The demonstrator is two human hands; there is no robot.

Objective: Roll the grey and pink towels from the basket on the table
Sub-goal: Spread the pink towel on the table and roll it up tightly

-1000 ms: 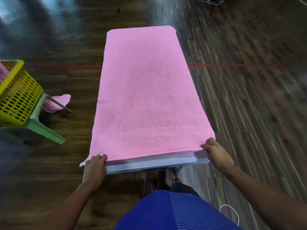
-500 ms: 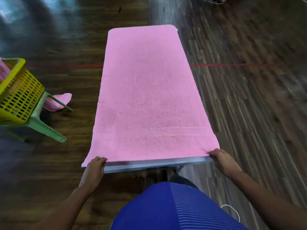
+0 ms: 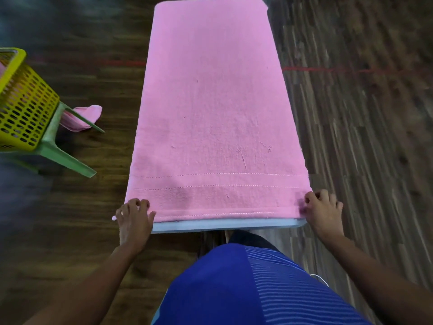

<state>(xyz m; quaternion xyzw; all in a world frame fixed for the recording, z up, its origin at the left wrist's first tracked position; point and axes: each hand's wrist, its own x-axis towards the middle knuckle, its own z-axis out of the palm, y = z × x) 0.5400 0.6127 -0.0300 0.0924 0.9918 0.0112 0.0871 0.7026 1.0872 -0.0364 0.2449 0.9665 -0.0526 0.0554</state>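
Pink towel [image 3: 215, 118]: spread flat and lengthwise on the narrow table [image 3: 225, 225], covering nearly the whole top. Only a pale blue-grey strip of the table edge shows at the near end. The fabric is a uniform pink with a fine nap. Two stitched lines run across it near the near end, and a corded hem forms the near edge. A few loose threads and short creases mark the surface above the stitched lines. The far corners are rounded over the table's end. The long sides hang slightly past the table edges.

Left hand [image 3: 134, 219]: placed on the near left corner of the towel, with the fingers curled down onto the fabric and gripping it. A small tip of the corner protrudes to the left of the hand.

Right hand [image 3: 324, 214]: placed on the near right corner, fingers curled over the hem and holding it. This area is partly blurred.

To the left, a yellow perforated basket [image 3: 25, 109] sits on a green plastic stool [image 3: 58, 151]. A bunched pink cloth [image 3: 82, 118] lies beside the stool leg. The wooden floor [image 3: 363, 137] carries a red line [image 3: 328, 69].
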